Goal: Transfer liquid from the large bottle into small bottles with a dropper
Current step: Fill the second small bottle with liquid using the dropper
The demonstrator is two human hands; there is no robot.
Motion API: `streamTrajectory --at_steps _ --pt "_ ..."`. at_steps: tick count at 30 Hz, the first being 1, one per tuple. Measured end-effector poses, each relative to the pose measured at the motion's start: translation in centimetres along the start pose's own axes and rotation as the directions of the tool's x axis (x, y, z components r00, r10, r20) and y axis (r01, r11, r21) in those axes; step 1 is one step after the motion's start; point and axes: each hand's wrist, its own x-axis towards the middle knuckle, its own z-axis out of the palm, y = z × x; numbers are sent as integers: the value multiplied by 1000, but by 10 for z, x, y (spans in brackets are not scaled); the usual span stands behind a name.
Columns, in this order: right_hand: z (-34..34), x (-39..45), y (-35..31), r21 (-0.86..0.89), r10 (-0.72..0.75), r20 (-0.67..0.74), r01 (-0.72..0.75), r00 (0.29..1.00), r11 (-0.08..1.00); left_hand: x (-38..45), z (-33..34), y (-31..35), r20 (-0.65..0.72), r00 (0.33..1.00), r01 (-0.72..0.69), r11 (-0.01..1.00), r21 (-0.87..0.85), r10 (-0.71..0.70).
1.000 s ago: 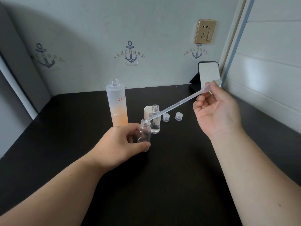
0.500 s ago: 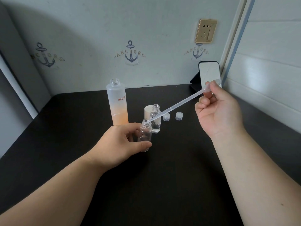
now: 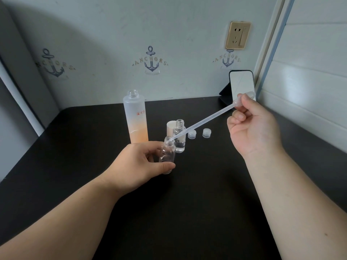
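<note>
Your dropper [image 3: 203,122] slants down, tip at the mouth of the clear small bottle [image 3: 167,154]. A second small bottle [image 3: 179,136] stands just behind, beside the tall, uncapped frosted orange bottle [image 3: 135,119].

A single head-worn wide-angle view looks forward and down from close above the dark tabletop [image 3: 206,203], facing the wall [image 3: 112,34] behind.

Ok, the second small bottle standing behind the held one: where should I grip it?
Grip the second small bottle around its straight body below the neck, coming from its right. The large bottle, a white cap and the left hand crowd its other sides, and the open neck must stay upright.
</note>
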Motion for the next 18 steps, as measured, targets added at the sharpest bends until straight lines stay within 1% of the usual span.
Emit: streamTrajectory --at_steps 7,11,14,18 --pt "0 0 -1 -10 -11 15 11 1000 1000 -1 -1 2 7 1000 6 1000 -8 -6" --pt "1 -1 0 -19 -16 -37 15 999 1000 -1 -1 3 -3 1000 16 1000 14 -16" --pt "2 -1 0 0 9 -76 -9 997 1000 -1 -1 3 5 999 38 999 36 -38" --pt "3 -3 -1 24 29 -81 -27 996 999 1 -1 2 19 998 59 997 45 -59"
